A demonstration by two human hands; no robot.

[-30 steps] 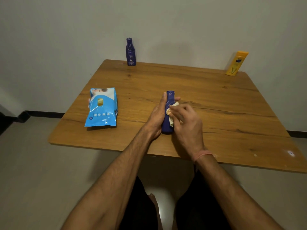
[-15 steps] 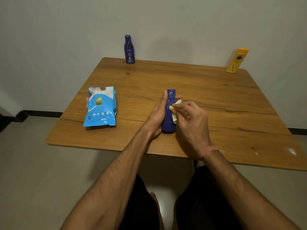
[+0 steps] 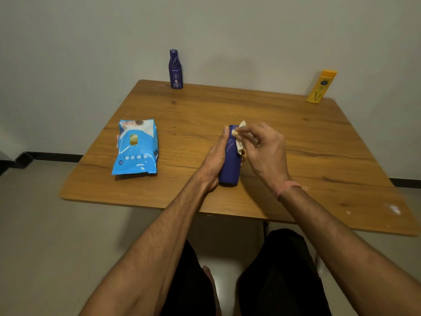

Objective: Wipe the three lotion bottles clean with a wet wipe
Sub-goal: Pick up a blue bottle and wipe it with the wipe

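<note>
A dark blue lotion bottle (image 3: 230, 165) stands near the table's front edge, and my left hand (image 3: 216, 156) grips its left side with fingers reaching up to the cap. My right hand (image 3: 264, 149) pinches a crumpled white wet wipe (image 3: 239, 137) against the bottle's upper right side, close to the cap. A second dark blue bottle (image 3: 175, 69) stands upright at the table's back edge, left of centre. A yellow bottle (image 3: 320, 86) stands at the back right corner, by the wall.
A light blue pack of wet wipes (image 3: 136, 148) lies flat on the left part of the wooden table (image 3: 284, 124). The wall runs right behind the table. My knees in dark cloth sit below the front edge.
My right hand has slid the wipe up the bottle from its middle toward the cap. My left hand keeps its grip, and the bottle stays in place.
</note>
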